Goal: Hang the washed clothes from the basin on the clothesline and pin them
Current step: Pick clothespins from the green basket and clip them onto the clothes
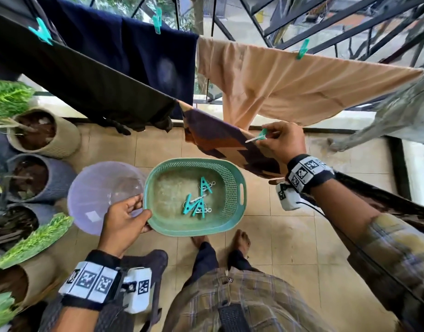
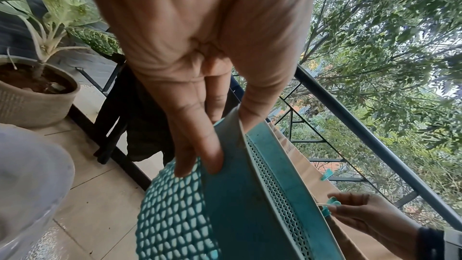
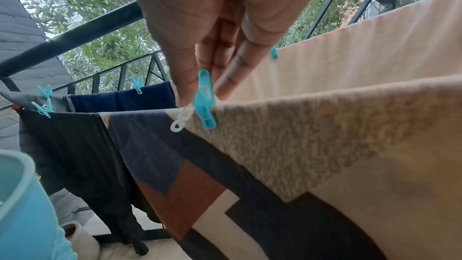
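Observation:
My right hand (image 1: pixel 281 140) pinches a teal clothes peg (image 1: pixel 260 136) at the top edge of a patterned cloth (image 1: pixel 220 142) of tan, brown and navy blocks draped over the line. In the right wrist view the peg (image 3: pixel 206 100) sits on the cloth's (image 3: pixel 287 137) fold, squeezed between thumb and fingers. My left hand (image 1: pixel 124 221) grips the rim of a green perforated basket (image 1: pixel 232 185) held in the air, with three teal pegs (image 1: pixel 198 200) lying inside. The left wrist view shows my fingers (image 2: pixel 197 145) under the basket (image 2: pixel 235 205) rim.
A black garment (image 1: pixel 86 82), a navy one (image 1: pixel 134 51) and a peach shirt (image 1: pixel 290 85) hang pinned on the lines. An empty translucent basin (image 1: pixel 98 188) sits on the tiled floor. Potted plants (image 1: pixel 38 130) line the left; a metal railing (image 1: pixel 326 25) runs beyond the lines.

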A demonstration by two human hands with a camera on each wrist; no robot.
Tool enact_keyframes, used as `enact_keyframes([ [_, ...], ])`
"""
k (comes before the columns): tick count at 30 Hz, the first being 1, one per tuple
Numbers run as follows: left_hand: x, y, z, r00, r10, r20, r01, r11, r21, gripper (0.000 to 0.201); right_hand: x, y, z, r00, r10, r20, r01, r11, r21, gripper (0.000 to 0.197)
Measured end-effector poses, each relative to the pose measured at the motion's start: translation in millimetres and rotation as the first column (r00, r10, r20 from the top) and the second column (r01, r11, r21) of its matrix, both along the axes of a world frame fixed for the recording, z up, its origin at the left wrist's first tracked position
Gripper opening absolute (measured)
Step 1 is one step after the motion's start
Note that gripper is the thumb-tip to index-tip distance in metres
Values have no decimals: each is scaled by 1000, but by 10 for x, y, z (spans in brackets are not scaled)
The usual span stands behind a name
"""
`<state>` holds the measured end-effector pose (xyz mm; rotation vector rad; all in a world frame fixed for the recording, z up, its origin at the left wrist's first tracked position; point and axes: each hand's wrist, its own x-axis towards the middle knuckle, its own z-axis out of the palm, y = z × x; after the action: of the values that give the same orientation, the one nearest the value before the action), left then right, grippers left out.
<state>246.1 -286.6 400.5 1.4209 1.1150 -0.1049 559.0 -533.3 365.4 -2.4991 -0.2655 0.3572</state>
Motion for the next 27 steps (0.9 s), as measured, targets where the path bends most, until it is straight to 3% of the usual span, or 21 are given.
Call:
enact_keyframes([
  [4,32,-17,19,999,-31,19,31,999,-16,40,-16,-27,46,1000,7,-21,-7,1000,-12,59],
  [7,64,-41,46,997,-64,37,65,998,-19,45,-55,-95,156,991,94,98,-92,995,-25,73],
  [10,98,-77,76,993,-108,43,108,994,-13,43,-252,-80,405,968,151,200,-155,988,8,43],
  [13,146,-152,105,990,-136,48,137,990,-29,36,-646,26,651,931,337,143,-339,941,-8,15],
  [16,223,-272,146,981,-177,76,180,983,-32,36,-1026,146,750,806,592,-11,-591,802,-87,17],
  [19,280,-402,202,962,-252,101,256,966,-24,40,-1291,244,656,580,764,-282,-813,524,-252,31],
  [21,306,-490,228,937,-329,116,335,942,-32,38,-1448,265,538,456,808,-374,-874,327,-359,37],
  [24,324,-594,293,872,-467,145,472,882,3,31,-1642,220,391,386,823,-417,-867,170,-467,39],
  [27,319,-665,323,813,-564,148,563,825,54,42,-1708,146,345,368,829,-422,-853,119,-509,43],
])
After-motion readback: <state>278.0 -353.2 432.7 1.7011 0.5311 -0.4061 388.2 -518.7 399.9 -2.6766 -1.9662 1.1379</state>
